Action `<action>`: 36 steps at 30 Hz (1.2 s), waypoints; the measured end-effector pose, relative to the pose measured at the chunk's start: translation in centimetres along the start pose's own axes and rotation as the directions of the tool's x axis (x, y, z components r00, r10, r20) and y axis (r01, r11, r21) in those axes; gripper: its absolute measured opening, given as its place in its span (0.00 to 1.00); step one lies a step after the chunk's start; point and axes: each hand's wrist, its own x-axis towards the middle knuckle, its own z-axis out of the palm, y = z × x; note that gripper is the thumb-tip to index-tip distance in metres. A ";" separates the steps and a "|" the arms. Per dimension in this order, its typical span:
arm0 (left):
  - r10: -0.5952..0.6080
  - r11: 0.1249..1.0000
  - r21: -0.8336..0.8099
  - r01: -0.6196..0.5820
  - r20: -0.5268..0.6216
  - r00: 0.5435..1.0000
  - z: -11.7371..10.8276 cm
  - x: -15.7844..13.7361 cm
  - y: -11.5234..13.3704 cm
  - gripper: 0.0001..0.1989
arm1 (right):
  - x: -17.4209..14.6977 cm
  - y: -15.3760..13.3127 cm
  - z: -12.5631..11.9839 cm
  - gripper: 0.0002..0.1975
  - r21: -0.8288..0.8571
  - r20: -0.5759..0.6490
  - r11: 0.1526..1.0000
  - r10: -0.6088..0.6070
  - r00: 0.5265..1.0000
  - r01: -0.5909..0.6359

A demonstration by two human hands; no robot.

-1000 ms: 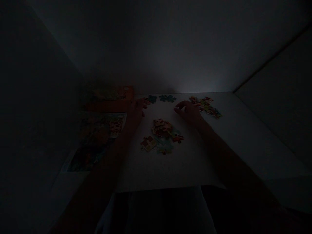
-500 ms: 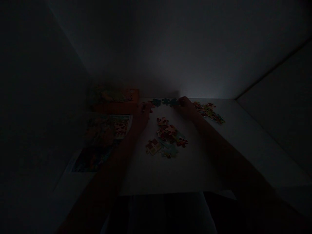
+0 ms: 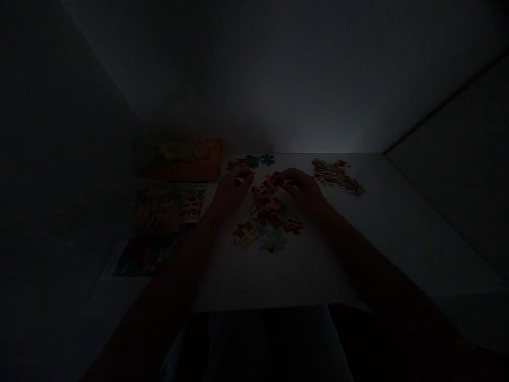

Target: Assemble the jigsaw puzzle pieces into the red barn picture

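Observation:
In the dim head view, my right hand (image 3: pixel 304 191) pinches a jigsaw piece (image 3: pixel 269 183) of reddish and pale colours between thumb and fingers, just above the far end of the central pile. My left hand (image 3: pixel 231 192) is closed in a pinch left of that pile; whether a piece is in its fingertips is hidden. The pile of jigsaw pieces (image 3: pixel 269 212) is mostly brown, red and pale green. Behind the hands, a teal piece (image 3: pixel 268 159) lies beside another teal piece (image 3: pixel 252 161) and reddish ones, partly behind my left hand.
A second pile of pieces (image 3: pixel 337 175) lies at the back right. An orange box (image 3: pixel 214 162) stands at the back left against the wall (image 3: pixel 278 106). In front of it lie picture sheets (image 3: pixel 194 203) on the white table (image 3: pixel 274 281), partly behind my left forearm.
My right hand has moved left and nearer from the back row, bringing a jigsaw piece over the pile. The teal piece at the row's right end is gone. My left hand shifted slightly.

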 end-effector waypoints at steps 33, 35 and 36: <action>-0.102 0.991 -0.098 0.096 -0.057 0.993 -0.9 0.6 -0.1 0.10 | 0.3 1.7 -1.1 0.29 -0.074 -0.079 0.985 0.152 0.985 -0.157; -0.108 0.985 -0.140 0.098 -0.064 0.992 -0.9 0.7 -0.1 0.10 | 0.2 1.8 -1.4 0.24 -0.237 -0.107 0.956 0.151 0.983 -0.173; -0.108 0.981 -0.167 0.098 -0.049 0.993 -0.9 0.7 -0.1 0.10 | 0.2 1.8 -1.5 0.21 -0.288 -0.121 0.940 0.155 0.980 -0.184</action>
